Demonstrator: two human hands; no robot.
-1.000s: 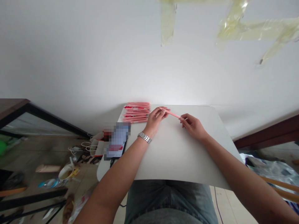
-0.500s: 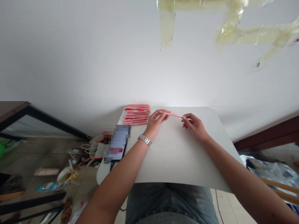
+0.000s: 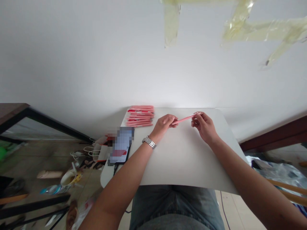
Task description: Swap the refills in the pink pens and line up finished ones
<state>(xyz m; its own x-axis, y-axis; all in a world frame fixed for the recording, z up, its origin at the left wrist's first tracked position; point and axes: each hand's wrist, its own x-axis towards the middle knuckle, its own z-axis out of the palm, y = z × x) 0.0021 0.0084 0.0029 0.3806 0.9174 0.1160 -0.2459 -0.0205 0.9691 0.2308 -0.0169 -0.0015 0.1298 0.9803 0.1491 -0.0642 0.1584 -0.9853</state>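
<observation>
A slim pink pen (image 3: 185,118) is held between my two hands above the white table (image 3: 182,159). My left hand (image 3: 166,124), with a metal watch on the wrist, is closed round the pen's left end. At the other end, the fingertips of my right hand (image 3: 203,124) pinch the pen's tip, which slants up to the right. To the left of my left hand lies a row of several similar pink pens (image 3: 141,115), side by side near the table's back edge; a few show red parts.
A phone (image 3: 121,145) with a blurred screen lies at the table's left edge, a cable at its lower end. Behind the table rises a white wall (image 3: 107,57) with yellowed tape. A cup (image 3: 68,177) and a plastic bottle (image 3: 51,189) are on the floor at left.
The pen has turned from sloping down to the right to sloping up to the right. My right hand has moved slightly right and up; my left has rolled over a little.
</observation>
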